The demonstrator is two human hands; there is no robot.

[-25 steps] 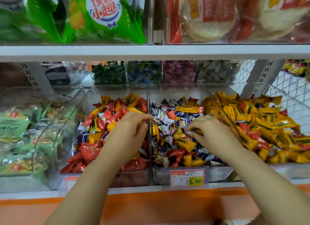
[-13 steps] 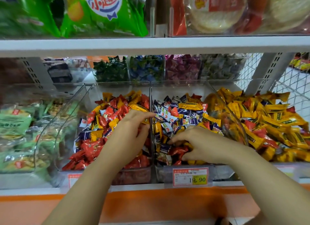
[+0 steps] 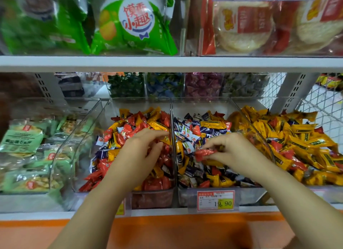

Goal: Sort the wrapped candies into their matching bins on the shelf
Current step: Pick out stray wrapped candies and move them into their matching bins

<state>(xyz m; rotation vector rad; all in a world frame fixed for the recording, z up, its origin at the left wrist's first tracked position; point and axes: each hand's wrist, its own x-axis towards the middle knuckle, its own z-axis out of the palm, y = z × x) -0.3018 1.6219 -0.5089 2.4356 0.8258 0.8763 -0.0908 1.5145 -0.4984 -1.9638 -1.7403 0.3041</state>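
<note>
the right hand [image 3: 234,150] pinches a red candy [image 3: 204,154] above the middle bin [image 3: 248,195]. it looks light, crinkly and slick, so a firm pinch on its sealed end should do. the left hand [image 3: 140,153] curls into the left bin [image 3: 154,199]; whether it holds anything i cannot tell.

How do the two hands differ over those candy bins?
The right hand pinches a red candy; the left hand lies loosely curved on the candies, any hold hidden. The right hand is over the middle bin, the left hand over the red-and-yellow bin beside it. Both reach in palm-down.
</note>
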